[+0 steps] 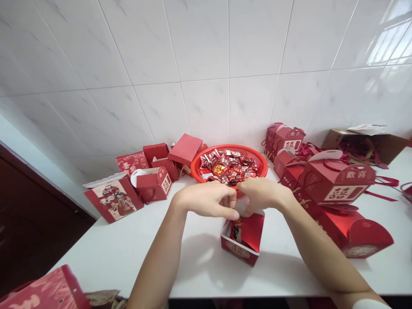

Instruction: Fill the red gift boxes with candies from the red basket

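A small red gift box (240, 252) with white inner edges stands on the table in front of me, its top not closed. Inside it is a red piece with a dark printed figure. My left hand (210, 201) is over the box's far left side, fingers curled and thumb pointing right. Opposite, my right hand (260, 195) bends down at the far edge, fingers closed near a pale flap. What either hand grips is hidden. Just behind both hands, a red plastic basket (262, 162) holds many red-wrapped candies (225, 165).
On the white table (128, 253), several red boxes stand left, including a handled box (152, 186) and a picture-printed box (114, 199). More handled boxes (343, 178) are stacked right, beside a cardboard carton (392, 148) with ribbons. A red bag (45, 292) is at lower left.
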`<state>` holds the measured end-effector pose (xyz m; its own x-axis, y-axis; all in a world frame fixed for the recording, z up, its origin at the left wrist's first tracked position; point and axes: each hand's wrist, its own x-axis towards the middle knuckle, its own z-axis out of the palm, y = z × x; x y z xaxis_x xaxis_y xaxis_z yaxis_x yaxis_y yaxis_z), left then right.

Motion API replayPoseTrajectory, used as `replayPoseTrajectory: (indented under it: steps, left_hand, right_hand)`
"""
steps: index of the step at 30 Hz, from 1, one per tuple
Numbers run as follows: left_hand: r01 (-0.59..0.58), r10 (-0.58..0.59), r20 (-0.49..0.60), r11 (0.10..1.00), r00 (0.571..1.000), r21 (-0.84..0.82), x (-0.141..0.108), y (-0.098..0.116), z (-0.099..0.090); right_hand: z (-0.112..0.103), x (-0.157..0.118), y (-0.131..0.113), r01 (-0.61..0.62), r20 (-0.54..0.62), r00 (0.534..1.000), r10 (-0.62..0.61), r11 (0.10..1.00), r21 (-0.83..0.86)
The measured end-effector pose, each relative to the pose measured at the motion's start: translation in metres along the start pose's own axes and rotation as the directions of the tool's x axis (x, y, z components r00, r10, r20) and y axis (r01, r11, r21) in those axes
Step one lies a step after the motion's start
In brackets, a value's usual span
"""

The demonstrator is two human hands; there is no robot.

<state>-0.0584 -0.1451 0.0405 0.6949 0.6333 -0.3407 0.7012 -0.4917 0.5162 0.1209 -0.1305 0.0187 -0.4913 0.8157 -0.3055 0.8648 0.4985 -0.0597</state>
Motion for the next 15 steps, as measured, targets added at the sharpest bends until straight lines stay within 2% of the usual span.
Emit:
replayPoseTrajectory:
  steps: [4, 7, 11, 13, 15]
  left_hand:
    - [-0.098, 0.105, 0.13, 0.994, 0.986, -0.054, 0.006, 0.004, 0.01]
    - [-0.067, 0.065, 0.13, 0.998, 0.989, 0.016, 0.012, 0.005, 0.015]
    - [0.092, -0.09, -0.021, 0.983, 0.996, 0.156, 0.016, 0.007, 0.019]
    - [0.181, -0.155, -0.125, 0.954, 0.98, 0.237, 0.016, 0.008, 0.021]
    - [0.218, -0.171, -0.181, 0.934, 0.969, 0.283, 0.017, 0.01, 0.024]
  right_hand:
    - [-0.002, 0.001, 0.003, -0.024, 0.101, 0.995, 0.017, 0.997, 0.067]
    - [-0.007, -0.004, 0.009, 0.021, 0.181, 0.982, -0.058, 0.979, 0.201]
    - [-0.01, -0.01, 0.017, 0.173, 0.124, 0.969, -0.212, 0.949, 0.263]
    - [-0.008, -0.011, 0.021, 0.203, 0.098, 0.968, -0.23, 0.952, 0.231]
    - [-0.007, -0.011, 0.024, 0.205, 0.081, 0.971, -0.225, 0.957, 0.204]
